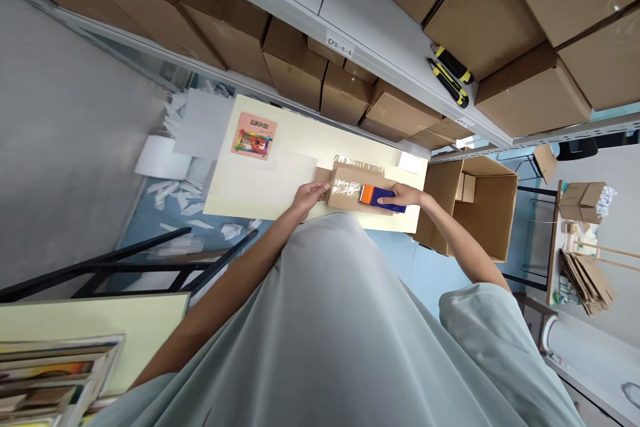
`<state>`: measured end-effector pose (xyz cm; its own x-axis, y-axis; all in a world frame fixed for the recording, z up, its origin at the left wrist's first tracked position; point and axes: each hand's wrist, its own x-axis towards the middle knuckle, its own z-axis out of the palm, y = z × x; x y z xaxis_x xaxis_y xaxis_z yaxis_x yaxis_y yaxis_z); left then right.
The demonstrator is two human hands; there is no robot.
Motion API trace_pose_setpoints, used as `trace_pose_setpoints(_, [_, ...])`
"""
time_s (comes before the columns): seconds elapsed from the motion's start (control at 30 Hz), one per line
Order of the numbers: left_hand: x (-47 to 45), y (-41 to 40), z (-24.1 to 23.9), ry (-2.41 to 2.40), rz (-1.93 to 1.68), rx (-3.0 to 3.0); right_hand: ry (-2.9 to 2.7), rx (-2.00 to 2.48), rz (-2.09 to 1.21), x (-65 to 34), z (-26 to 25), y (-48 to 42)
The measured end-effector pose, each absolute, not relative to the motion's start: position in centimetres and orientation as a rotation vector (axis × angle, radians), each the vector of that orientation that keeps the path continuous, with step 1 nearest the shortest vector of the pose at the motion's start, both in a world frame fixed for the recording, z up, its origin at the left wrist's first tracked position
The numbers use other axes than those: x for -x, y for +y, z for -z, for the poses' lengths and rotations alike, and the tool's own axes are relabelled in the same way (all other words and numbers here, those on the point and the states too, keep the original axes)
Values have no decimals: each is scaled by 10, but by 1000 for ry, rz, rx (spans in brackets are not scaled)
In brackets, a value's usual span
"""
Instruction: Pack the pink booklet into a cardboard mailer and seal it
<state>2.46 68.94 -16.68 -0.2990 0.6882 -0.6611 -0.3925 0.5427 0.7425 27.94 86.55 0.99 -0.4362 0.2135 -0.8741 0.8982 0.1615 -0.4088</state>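
Plainly, a pink booklet (pixel 254 135) lies aside at the left of the bench (pixel 300 137). The left hand (pixel 307 197), whose grip I cannot tell, is at the left end of the carton (pixel 345 199), probably steadying it; over the carton's right part, the right hand (pixel 406 195) clasps a blue-and-orange object (pixel 374 196), thumb on top, likely for control.

L hand (pixel 306 200) w/ fingers (pixel 321 187) bent, R hand (pixel 406 195) curled, both arms (pixel 253 250) fwd.
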Motion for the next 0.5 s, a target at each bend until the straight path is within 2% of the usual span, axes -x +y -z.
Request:
trace_pose_setpoints(0.27, [-30, 689, 152, 1790, -1059, -446, 1807, -1122, 1244, -273, -15, 865])
trace_pose_setpoints(0.5, [-47, 691, 112, 2067, -680, -974, 1860, -1050, 1277, -282, -12, 864])
